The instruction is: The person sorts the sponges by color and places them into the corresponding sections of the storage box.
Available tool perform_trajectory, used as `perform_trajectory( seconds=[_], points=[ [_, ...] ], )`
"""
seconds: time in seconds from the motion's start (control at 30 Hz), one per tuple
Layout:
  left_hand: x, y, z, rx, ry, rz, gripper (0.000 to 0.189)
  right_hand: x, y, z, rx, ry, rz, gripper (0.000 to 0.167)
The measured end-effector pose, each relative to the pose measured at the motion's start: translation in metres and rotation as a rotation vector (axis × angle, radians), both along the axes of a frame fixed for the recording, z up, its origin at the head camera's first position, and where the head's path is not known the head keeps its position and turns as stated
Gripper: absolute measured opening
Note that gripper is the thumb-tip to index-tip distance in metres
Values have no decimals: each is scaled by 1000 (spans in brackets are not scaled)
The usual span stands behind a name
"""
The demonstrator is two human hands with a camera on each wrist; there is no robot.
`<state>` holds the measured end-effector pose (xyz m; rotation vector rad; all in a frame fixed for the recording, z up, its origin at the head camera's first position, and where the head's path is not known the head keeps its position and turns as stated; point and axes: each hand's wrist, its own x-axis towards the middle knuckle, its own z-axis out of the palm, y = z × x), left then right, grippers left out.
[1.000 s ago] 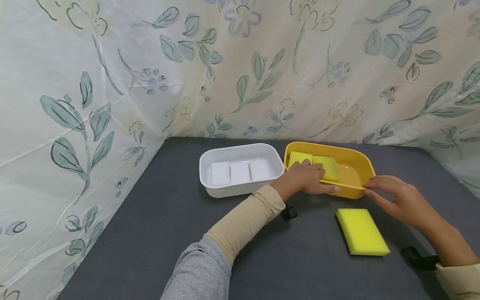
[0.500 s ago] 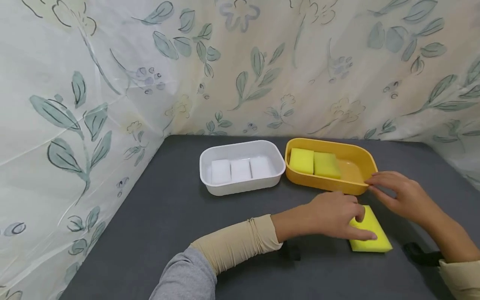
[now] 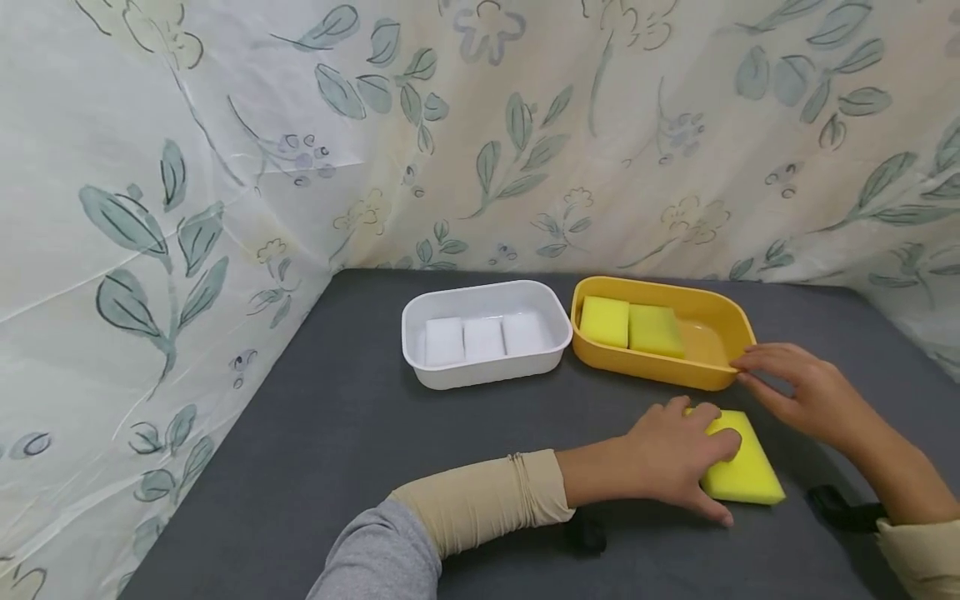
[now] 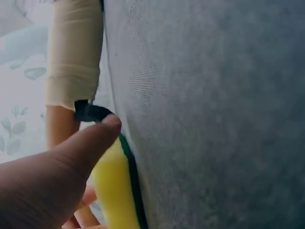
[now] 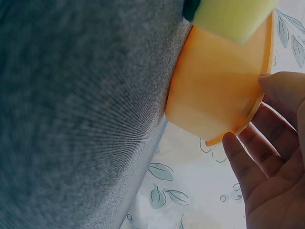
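Observation:
A yellow sponge point(image 3: 750, 471) with a dark green layer underneath, seen in the left wrist view point(image 4: 114, 186), lies on the dark tabletop. Over its left side is my left hand point(image 3: 671, 454), fingers spread across the top and thumb low near its front corner. At the right end of the yellow tub point(image 3: 645, 364), my right hand point(image 3: 813, 396) pinches the rim; the right wrist view shows the thumb on one side and fingers point(image 5: 262, 148) along the other. Two yellow sponges point(image 3: 656, 331) sit side by side in the tub's left part.
Left of the tub, almost against it, stands a white tub point(image 3: 487, 372) holding three white blocks point(image 3: 483, 339) in a row. A floral cloth point(image 3: 450, 167) hangs behind and to the left of the dark tabletop point(image 3: 300, 467).
My left hand has moved from the sponges inside the yellow tub, down and right to the loose sponge, its thumb shifting toward the front. My right hand stays at the tub's rim.

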<state>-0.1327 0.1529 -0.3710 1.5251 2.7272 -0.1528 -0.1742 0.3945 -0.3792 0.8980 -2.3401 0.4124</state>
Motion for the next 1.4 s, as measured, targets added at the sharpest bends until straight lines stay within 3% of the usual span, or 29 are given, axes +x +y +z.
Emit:
perform_trajectory(
  seconds=[0.13, 0.37, 0.57, 0.77, 0.87, 1.0, 1.1, 1.2, 1.3, 1.4],
  points=[
    [-10, 2, 0, 3, -91, 6, 54, -2, 0, 0, -9, 5, 32, 35],
    [-23, -4, 12, -4, -145, -116, 44, -1, -2, 1, 5, -8, 14, 38],
    [-34, -21, 40, 20, -202, -157, 42, -2, -3, 4, 6, 2, 29, 37],
    [-52, -44, 69, 211, -245, -179, 35, -2, -3, 7, 19, -2, 20, 38],
    [-58, -47, 75, 329, -197, -168, 35, -2, -3, 7, 31, -6, 5, 38],
    [-62, -40, 76, 420, -31, -114, 36, 0, -1, 5, 30, -7, -19, 35],
    [-70, -32, 73, 402, 115, -33, 35, 1, 0, 3, 24, -3, -19, 38],
    [-79, -22, 71, 348, 201, 63, 35, 2, -1, 2, 21, 1, -15, 43],
    [-89, -11, 69, 300, 216, 122, 37, 2, -1, 1, 20, -2, -25, 44],
    [-99, 0, 69, 287, 156, 123, 39, 3, -2, 2, 14, -8, -27, 45]
  ],
)
